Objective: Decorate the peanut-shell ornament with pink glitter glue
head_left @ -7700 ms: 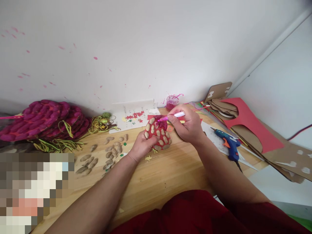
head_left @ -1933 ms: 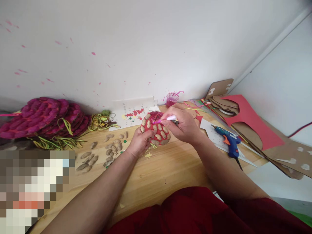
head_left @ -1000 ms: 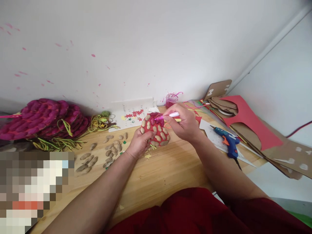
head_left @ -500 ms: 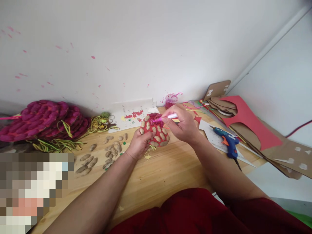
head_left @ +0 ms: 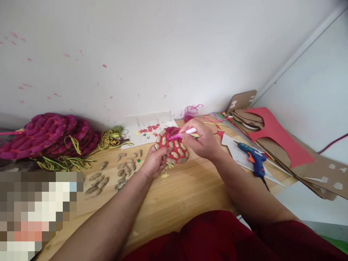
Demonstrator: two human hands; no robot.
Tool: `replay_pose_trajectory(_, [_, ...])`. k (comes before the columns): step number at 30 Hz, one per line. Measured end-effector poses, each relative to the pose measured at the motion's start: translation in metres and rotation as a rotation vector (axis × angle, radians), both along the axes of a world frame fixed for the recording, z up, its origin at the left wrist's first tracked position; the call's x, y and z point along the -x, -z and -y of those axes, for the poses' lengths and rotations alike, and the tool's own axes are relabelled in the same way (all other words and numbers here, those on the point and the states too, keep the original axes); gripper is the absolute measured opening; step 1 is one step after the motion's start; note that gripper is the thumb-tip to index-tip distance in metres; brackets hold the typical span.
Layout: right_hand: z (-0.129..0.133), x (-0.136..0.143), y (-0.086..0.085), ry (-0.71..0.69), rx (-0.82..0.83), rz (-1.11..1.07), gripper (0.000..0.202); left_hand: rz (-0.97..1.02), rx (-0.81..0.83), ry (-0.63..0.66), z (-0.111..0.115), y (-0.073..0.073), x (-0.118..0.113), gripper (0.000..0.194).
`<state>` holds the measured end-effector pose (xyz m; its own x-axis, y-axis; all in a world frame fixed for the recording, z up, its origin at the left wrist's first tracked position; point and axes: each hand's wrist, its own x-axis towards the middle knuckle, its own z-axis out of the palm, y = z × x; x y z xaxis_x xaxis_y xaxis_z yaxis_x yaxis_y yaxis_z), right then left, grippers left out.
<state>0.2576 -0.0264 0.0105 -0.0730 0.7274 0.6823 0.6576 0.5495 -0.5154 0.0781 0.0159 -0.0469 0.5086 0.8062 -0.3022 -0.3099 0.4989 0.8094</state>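
Observation:
A red disc covered with peanuts point(head_left: 175, 154) is gripped at its lower left edge by my left hand point(head_left: 155, 159), thumb on its face. Several peanuts near its top are painted magenta; the others keep their tan shells. My right hand point(head_left: 199, 137) is closed around a paintbrush point(head_left: 191, 130) with a white handle end and a pink-stained front. The brush tip touches the peanuts at the upper part of the disc. Behind my right hand, a clear cup of magenta paint point(head_left: 190, 113) stands by the wall.
Loose peanuts point(head_left: 126, 168) lie on the wooden table point(head_left: 163, 203) at left. Finished-looking magenta peanut discs point(head_left: 51, 134) are stacked farther left, beside green yarn point(head_left: 112, 137). Star cut-outs point(head_left: 149, 128) rest on white paper. At right are a blue glue gun point(head_left: 254, 157) and cut red card point(head_left: 280, 134).
The brush tip has shifted slightly left and down across the peanuts, with my right hand dipping a little. My left hand holds the disc in nearly the same place.

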Motion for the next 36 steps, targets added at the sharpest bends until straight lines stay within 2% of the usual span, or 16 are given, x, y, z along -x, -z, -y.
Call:
replay_pose_trajectory(4, [0.000,0.000,0.000,0.050,-0.035,-0.005,0.006,-0.028,0.016,0.013,-0.002,0.000,0.002,0.045])
replay_pose_trajectory(8, [0.000,0.002,0.000,-0.007,-0.017,0.015,0.006,-0.027,0.031,0.026,-0.002,-0.002,0.002,0.044])
replay_pose_trajectory(12, [0.000,0.002,0.001,0.041,-0.049,0.006,0.007,-0.017,0.072,0.029,-0.002,-0.004,0.003,0.042])
replay_pose_trajectory(17, [-0.001,0.001,0.003,-0.005,-0.010,0.011,0.007,0.038,0.130,0.083,-0.006,-0.003,0.005,0.037])
replay_pose_trajectory(22, [-0.002,0.000,0.004,0.051,-0.030,0.001,0.008,0.057,0.185,0.112,-0.009,0.000,0.008,0.034])
replay_pose_trajectory(27, [-0.001,0.001,0.004,-0.001,-0.009,0.009,0.008,0.065,0.195,0.135,-0.010,-0.002,0.009,0.033])
replay_pose_trajectory(32, [-0.002,0.000,0.004,0.058,-0.047,-0.020,0.008,0.060,0.204,0.153,-0.010,-0.002,0.009,0.032])
replay_pose_trajectory(36, [-0.003,-0.001,0.005,0.012,-0.017,-0.008,0.008,0.082,0.204,0.176,-0.011,0.000,0.009,0.031])
